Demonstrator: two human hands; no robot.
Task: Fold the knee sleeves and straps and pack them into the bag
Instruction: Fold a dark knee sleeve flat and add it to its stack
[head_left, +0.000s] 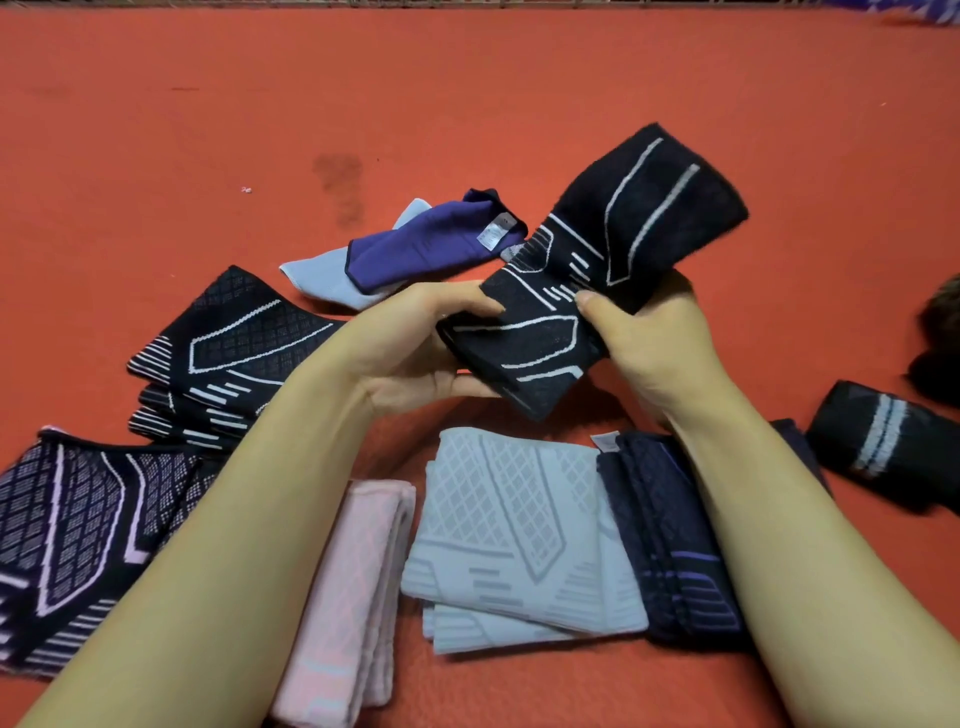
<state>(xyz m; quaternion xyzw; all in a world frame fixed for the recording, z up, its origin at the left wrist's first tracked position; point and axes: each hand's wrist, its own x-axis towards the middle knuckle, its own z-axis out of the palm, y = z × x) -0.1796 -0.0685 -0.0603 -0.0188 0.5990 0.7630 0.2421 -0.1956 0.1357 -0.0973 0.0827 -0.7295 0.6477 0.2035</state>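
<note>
Near edge, centre: pale pink folded sleeve (343, 603) lies flat on the red surface (467, 78), long side running away from the camera.
Near centre: light grey folded sleeve (514, 540) just right of the pink one; a dark navy sleeve (670, 535) with blue stripes lies against its right edge, partly under the right forearm.
Near left: black sleeve with pinkish lines (78, 540), flat, partly hidden by the left forearm.
Mid left: stack of black sleeves with white lines (223, 358), edges fanned.
Mid right: rolled black piece with 2 grey stripes (883, 441), apart from the rest.
Held item: black sleeve with white lines (597, 270), lifted clear of the surface, near end folded over, far end angled up and right.
Left hand (415, 353): grip pinching the sleeve's near-left end, thumb on top, fingers beneath.
Right hand (654, 343): grip pinching the sleeve's middle, thumb pressed on the top face.
Far centre: purple and grey sleeve (415, 254), loosely folded, white label showing.
Bag: cannot tell which item it is.
</note>
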